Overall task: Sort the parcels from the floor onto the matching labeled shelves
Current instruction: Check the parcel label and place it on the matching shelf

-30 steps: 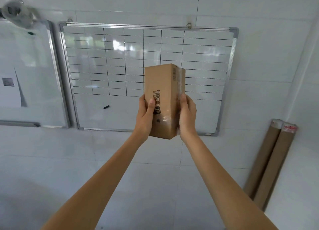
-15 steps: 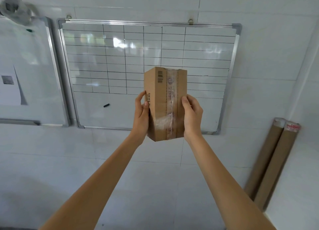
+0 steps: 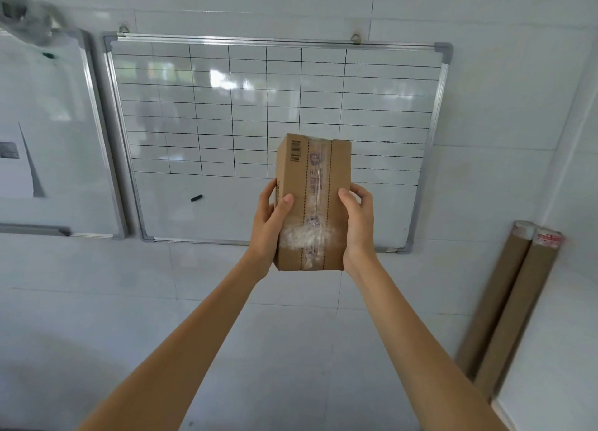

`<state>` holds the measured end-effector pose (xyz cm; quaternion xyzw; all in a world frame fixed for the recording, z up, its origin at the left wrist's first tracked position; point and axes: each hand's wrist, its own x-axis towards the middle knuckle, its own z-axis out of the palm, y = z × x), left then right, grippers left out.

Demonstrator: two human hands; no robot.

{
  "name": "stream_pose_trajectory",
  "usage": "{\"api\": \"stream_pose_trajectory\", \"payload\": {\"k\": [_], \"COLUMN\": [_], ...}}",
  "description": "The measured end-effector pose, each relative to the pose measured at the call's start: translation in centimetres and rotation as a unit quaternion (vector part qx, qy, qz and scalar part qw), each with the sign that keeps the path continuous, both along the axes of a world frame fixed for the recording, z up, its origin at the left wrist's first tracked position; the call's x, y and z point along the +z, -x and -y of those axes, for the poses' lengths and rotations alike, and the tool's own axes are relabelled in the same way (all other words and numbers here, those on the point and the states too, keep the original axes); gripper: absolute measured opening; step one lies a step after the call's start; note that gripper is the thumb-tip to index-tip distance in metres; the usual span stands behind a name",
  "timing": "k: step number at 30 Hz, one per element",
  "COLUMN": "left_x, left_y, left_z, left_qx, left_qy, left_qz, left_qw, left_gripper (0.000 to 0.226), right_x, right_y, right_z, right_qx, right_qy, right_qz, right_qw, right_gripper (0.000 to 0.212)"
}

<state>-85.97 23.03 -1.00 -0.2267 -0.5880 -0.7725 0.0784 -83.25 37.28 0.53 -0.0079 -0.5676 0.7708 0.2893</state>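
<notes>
We hold the box (image 3: 313, 201) up by the whiteboard (image 3: 275, 113), left hand (image 3: 270, 223) and right hand (image 3: 357, 218) squeezing its sides, barcode top left, taped writing too blurry to read

A: How many parcels are there?

B: One cardboard parcel (image 3: 313, 201), with one barcode (image 3: 295, 150) printed on it.

A: And hands?

B: Two: a left hand (image 3: 269, 226) and a right hand (image 3: 357, 223), one on each side of it.

A: What hangs on the wall?

B: Two whiteboards: a gridded whiteboard (image 3: 226, 113) and a plain whiteboard (image 3: 55, 133), the second partly cut off at the picture's edge. One small dark marker (image 3: 196, 198) sits on the gridded one.

A: Anything in the corner?

B: Two cardboard tubes (image 3: 504, 304), side by side.
</notes>
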Motion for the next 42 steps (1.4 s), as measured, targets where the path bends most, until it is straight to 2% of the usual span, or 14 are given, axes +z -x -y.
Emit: {"api": "stream_pose_trajectory", "payload": {"k": [4,6,9,12,16,18,21,24,27,30,33,37,42], "left_x": [-0.2,-0.3,-0.3,-0.3,0.0,-0.2,-0.3,0.2,0.8,0.9,0.5,0.1,-0.2], "left_y": [0.2,0.2,0.0,-0.1,0.3,0.6,-0.2,-1.0,-1.4,-1.5,-1.3,-0.8,-0.1], "left_z": [-0.1,-0.1,-0.2,-0.4,-0.8,-1.2,-2.1,-2.8,-2.7,-2.3,-1.9,-1.1,0.0], "left_qx": [-0.008,-0.027,-0.022,-0.004,0.064,0.089,0.105,0.087,0.062,0.024,0.022,0.009,-0.010], "left_qy": [-0.024,-0.014,-0.007,0.006,0.065,0.086,0.100,0.099,0.087,0.059,0.053,0.046,0.069], "left_qz": [0.017,0.023,0.045,0.051,0.002,-0.005,-0.032,-0.044,-0.031,-0.010,0.010,0.056,0.073], "left_qw": [1.000,0.999,0.999,0.999,0.996,0.992,0.989,0.990,0.994,0.998,0.998,0.997,0.995], "left_gripper": [0.067,0.064,0.053,0.039,0.025,0.040,0.059,0.065,0.085,0.061,0.070,0.068,0.064], "right_x": [-0.3,-0.4,-0.6,-1.0,-1.7,-1.8,-1.3,-1.3,-1.6,-2.1,-2.1,-2.1,-3.0], "right_y": [0.6,0.4,0.3,0.5,0.4,0.4,0.1,0.1,0.0,0.2,0.2,-0.2,-0.5], "right_z": [-0.4,-0.5,-0.5,-0.5,-0.5,-0.1,0.7,1.3,1.2,0.7,0.1,-0.8,-1.2], "right_qx": [0.075,0.124,0.121,0.059,-0.081,-0.110,-0.136,-0.143,-0.140,-0.163,-0.164,-0.087,0.005], "right_qy": [-0.035,-0.056,-0.055,-0.035,-0.059,-0.062,-0.072,-0.096,-0.132,-0.185,-0.197,-0.179,-0.154], "right_qz": [0.061,0.073,0.073,0.055,0.019,0.008,-0.007,-0.027,-0.047,-0.054,-0.063,-0.057,-0.028], "right_qw": [0.995,0.988,0.988,0.996,0.995,0.992,0.988,0.985,0.980,0.968,0.964,0.978,0.988], "right_gripper": [0.076,0.078,0.089,0.069,0.056,0.052,0.059,0.060,0.054,0.042,0.035,0.013,0.019]}}
